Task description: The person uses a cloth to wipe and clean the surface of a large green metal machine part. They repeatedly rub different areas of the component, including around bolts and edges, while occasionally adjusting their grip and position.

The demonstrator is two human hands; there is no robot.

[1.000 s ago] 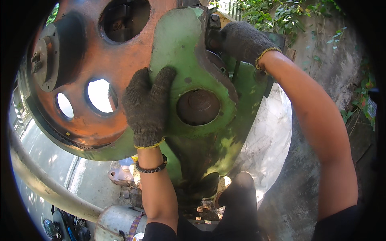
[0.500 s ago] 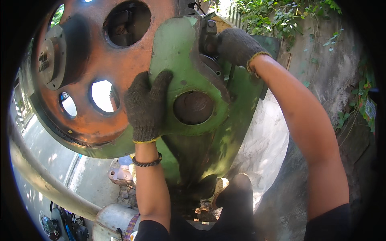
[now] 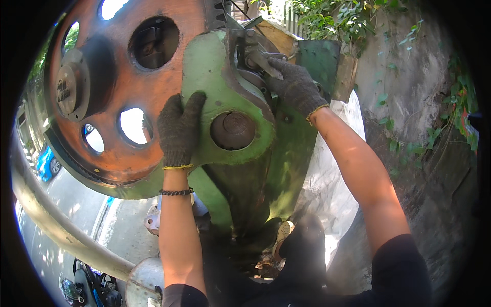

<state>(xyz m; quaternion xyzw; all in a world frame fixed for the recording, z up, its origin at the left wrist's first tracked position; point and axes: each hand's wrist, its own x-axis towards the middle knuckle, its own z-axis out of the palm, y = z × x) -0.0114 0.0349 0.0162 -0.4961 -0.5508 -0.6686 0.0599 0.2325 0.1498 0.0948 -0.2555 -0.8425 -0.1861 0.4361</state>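
Observation:
My left hand point(image 3: 180, 125), in a dark knitted glove, rests on the left side of a green metal guard point(image 3: 202, 71), thumb and fingers apart. Close to the guard's upper right edge, my right hand point(image 3: 296, 87), gloved alike, has its fingers curled round a short grey metal bar point(image 3: 267, 65). That bar slants down from a bolted fitting point(image 3: 250, 37); the hand hides part of it. Below the hands, a round opening in the guard shows a dark hub point(image 3: 232, 130).
A large orange wheel point(image 3: 107, 97) with round holes and a protruding dark hub fills the left. A curved pipe point(image 3: 61, 227), a motorcycle point(image 3: 89, 284) and a metal drum point(image 3: 143, 281) are lower left. A stained wall point(image 3: 419, 66) with vines stands right.
The view has shifted slightly. My right hand has moved down, and the grey bar now shows beside its fingers. My left hand stays on the guard. A blue car has appeared at left.

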